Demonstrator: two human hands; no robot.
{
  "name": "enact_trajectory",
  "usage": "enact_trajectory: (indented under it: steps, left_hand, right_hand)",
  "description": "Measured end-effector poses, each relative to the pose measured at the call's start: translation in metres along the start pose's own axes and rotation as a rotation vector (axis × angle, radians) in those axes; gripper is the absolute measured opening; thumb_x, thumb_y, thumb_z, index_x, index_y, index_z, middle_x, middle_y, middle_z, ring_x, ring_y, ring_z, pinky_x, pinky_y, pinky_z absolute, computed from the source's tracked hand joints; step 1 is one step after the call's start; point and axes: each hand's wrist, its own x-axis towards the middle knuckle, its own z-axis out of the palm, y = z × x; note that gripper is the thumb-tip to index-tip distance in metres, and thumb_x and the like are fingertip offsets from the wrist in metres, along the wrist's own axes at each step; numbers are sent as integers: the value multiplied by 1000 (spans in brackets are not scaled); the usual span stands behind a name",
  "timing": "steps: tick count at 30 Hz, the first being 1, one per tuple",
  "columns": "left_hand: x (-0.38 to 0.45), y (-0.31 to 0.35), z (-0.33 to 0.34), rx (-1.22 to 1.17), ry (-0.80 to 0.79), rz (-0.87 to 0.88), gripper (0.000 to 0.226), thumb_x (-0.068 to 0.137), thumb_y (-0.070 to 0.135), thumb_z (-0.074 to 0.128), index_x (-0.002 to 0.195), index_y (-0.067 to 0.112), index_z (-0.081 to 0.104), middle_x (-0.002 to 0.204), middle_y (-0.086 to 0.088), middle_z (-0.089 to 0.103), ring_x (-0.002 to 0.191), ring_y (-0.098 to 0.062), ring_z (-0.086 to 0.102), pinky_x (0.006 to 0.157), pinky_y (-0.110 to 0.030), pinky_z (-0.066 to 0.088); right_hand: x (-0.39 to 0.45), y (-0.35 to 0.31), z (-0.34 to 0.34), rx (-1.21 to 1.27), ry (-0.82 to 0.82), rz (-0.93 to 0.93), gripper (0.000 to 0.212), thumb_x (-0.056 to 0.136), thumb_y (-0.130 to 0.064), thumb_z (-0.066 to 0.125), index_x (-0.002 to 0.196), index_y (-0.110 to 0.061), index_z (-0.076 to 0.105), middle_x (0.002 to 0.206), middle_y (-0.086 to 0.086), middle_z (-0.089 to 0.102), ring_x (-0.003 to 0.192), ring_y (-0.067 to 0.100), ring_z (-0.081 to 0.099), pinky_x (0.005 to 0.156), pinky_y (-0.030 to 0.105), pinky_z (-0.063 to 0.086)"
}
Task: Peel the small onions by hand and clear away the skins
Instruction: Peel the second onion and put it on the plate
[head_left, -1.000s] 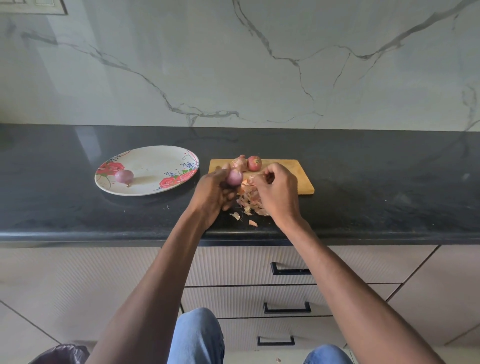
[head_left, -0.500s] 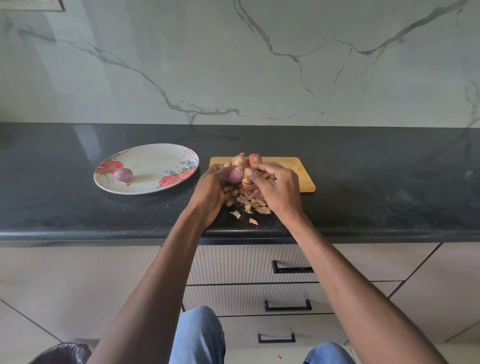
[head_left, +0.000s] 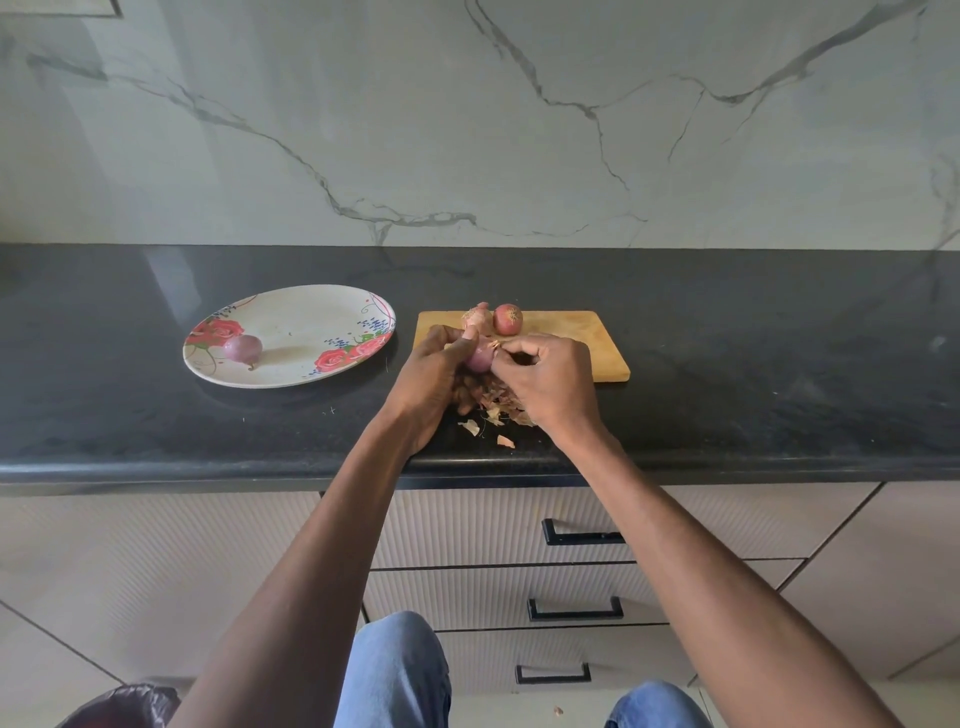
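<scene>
Head view: I see my left hand (head_left: 434, 374) gripping a small onion (head_left: 479, 357) over the skin pile (head_left: 493, 397) so scraps drop there; right hand (head_left: 545, 379) pinches its dry tip. The onion looks pink, glossy, nearly bare. Two unpeeled onions (head_left: 506, 318) wait on the board (head_left: 587, 343), one peeled onion (head_left: 243, 347) on the plate (head_left: 301, 332), all on the desk (head_left: 779, 364).

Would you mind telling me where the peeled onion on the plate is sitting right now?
In the head view, the peeled onion lies on the left part of the flowered plate, next to a rose print, well left of the cutting board and both hands.
</scene>
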Motion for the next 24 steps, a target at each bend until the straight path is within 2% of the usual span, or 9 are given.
enact_trajectory:
  steps: [3,6,8,12,19,24]
  left_hand:
    - [-1,0,0,45,-15,7,23,101,27,60,109,7,51,76,-10,61,56,-18,48,46,-29,39]
    - [-1,0,0,89,-32,21,21,99,23,63,111,7,55,77,-10,62,57,-19,49,47,-30,38]
    - [-1,0,0,71,-35,24,11,102,21,57,102,10,57,73,-8,61,55,-18,47,43,-27,37]
    - [-2,1,2,47,-37,6,18,105,23,51,92,13,58,68,-4,58,55,-17,43,40,-24,35]
    - [-6,5,4,80,-17,-16,23,107,24,45,93,10,57,63,1,51,50,-11,38,41,-23,32]
    - [-7,5,5,105,-21,-22,29,108,28,43,95,7,58,62,-1,46,48,-11,34,39,-22,30]
  right_hand:
    - [-1,2,2,-60,21,-15,16,86,-15,75,72,-8,78,65,-1,70,57,13,58,56,35,48]
    - [-2,4,3,-144,66,-47,23,86,-15,72,66,-4,70,60,3,66,54,22,57,54,41,46]
    - [-2,4,4,-190,95,-87,24,84,-14,73,64,-3,66,60,2,65,52,21,53,51,38,44]
    - [-3,2,4,-220,119,-134,24,81,-11,73,62,-6,60,60,0,61,53,13,47,49,30,40]
    - [-4,1,4,-226,132,-148,24,80,-8,76,63,-7,60,62,1,63,54,14,50,51,28,42]
    - [-4,0,3,-219,139,-118,23,81,-10,77,64,-9,62,63,-2,64,53,11,51,50,25,42]
